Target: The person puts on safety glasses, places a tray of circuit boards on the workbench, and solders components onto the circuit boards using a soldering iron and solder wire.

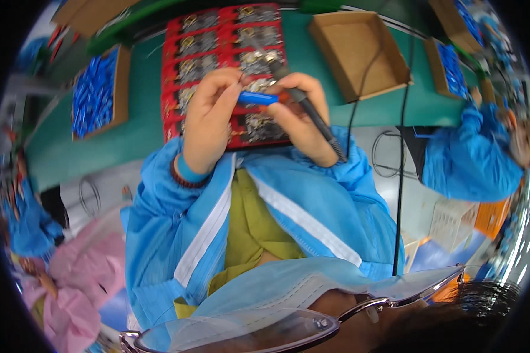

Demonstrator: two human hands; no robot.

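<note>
A slim blue plastic piece (257, 97) is held level in front of my chest, above the near part of a red tray (174, 66). The fingertips of my left hand (209, 120) are pinched together at its left end; any smaller part between them is hidden. My right hand (305, 126) is closed around the black handle of a soldering iron (313, 113), and its thumb and finger meet the blue piece's right end. The iron slants up and left, its metal front (272, 60) over the tray. Rows of compartments in the tray hold small metallic parts (256, 36).
On the green bench (141, 82), a carton of blue pieces (94, 94) stands left and an open cardboard box (354, 56) right. Another carton of blue pieces (451, 69) lies farther right. Black cables (403, 147) hang at my right. People sit on both sides.
</note>
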